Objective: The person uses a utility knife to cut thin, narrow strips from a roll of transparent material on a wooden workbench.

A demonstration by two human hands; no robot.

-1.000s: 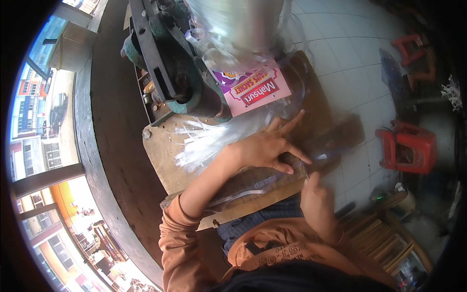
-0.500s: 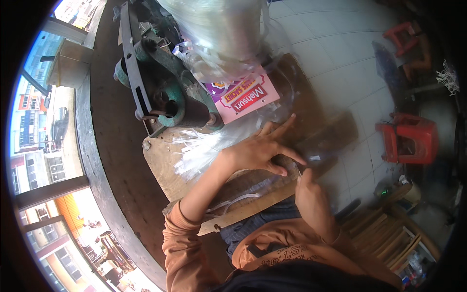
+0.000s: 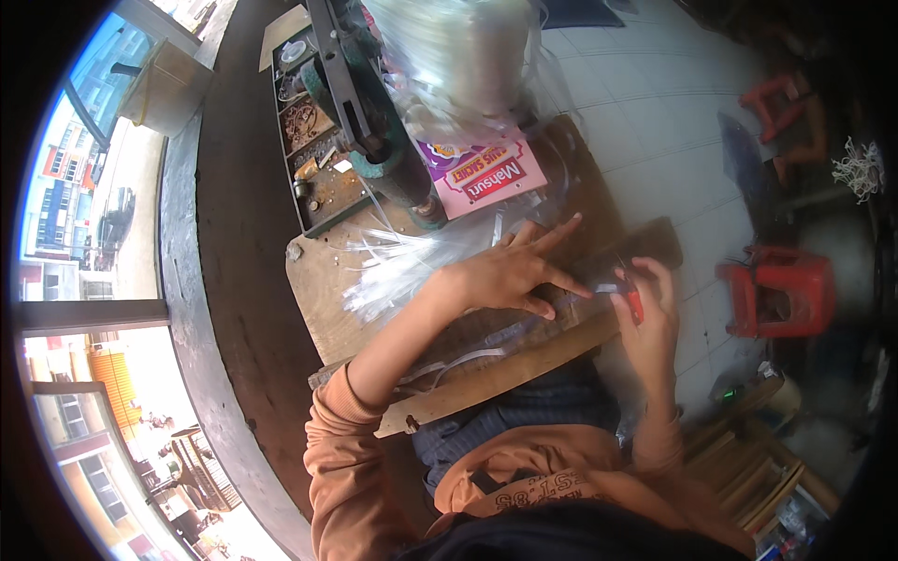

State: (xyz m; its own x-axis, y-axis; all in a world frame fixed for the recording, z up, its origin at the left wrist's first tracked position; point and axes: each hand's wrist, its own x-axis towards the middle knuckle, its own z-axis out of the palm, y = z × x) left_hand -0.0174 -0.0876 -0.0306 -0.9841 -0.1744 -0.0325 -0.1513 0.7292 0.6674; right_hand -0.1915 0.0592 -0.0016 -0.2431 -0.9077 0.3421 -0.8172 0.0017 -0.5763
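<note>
My left hand [image 3: 510,279] lies palm down over the wooden board [image 3: 524,369], its fingers spread and nothing gripped. Under and beside it is a pile of clear plastic strips [image 3: 398,276]. At the board's right end, my right hand [image 3: 652,313] has its fingers curled around a small red-handled tool [image 3: 635,305], whose exact kind I cannot make out. A thin pointed part seems to rise from it. Close to those fingertips is a small whitish piece [image 3: 606,288]. Loose clear strips [image 3: 468,357] lie near the board's front edge.
A green metal machine with a lever [image 3: 398,164] stands behind the strips. Next to it are a pink printed card [image 3: 486,178], a large clear plastic bundle [image 3: 458,61] and a divided tray of small parts [image 3: 318,168]. A red stool [image 3: 781,292] is on the tiled floor.
My right hand has moved right and slightly up, away from my left, and the red tool now shows. The left hand stays spread. The view has shifted, bringing the parts tray into sight.
</note>
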